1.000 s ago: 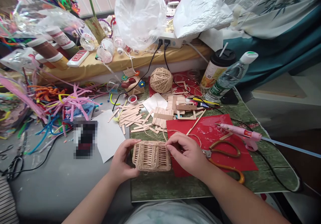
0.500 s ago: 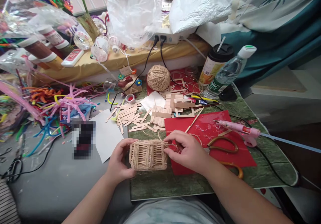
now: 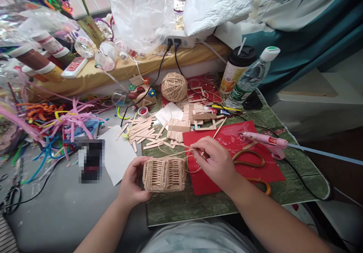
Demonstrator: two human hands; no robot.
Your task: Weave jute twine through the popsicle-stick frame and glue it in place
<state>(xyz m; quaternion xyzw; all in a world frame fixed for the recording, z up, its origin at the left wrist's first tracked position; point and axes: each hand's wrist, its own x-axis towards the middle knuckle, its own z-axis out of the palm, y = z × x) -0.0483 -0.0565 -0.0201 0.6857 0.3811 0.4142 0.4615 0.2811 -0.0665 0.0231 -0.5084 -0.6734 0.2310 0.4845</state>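
Observation:
My left hand (image 3: 134, 181) grips the left end of a small box wound with twine (image 3: 164, 174), thumb below and fingers along the top. The box's near face shows rows of light strands with thicker bands of twine around the edges and down the middle. In a pinch, my right hand (image 3: 212, 158) holds a strand of twine (image 3: 181, 151) that runs left to the top of the box. This hand is up and to the right of the box, apart from it. A large ball of twine (image 3: 174, 87) sits farther back.
Loose craft sticks (image 3: 141, 130) and bundled ones (image 3: 178, 130) lie behind the box. To the right, a red sheet (image 3: 210, 177) carries scissors (image 3: 249, 158) and a pink glue gun (image 3: 263, 139) with a cord. A water bottle (image 3: 249, 81) and a cup (image 3: 236, 70) stand at the back right.
My right hand has moved up from the box's right end, drawing the twine taut along the top. The left hand keeps its hold on the box. The whole view has shifted slightly.

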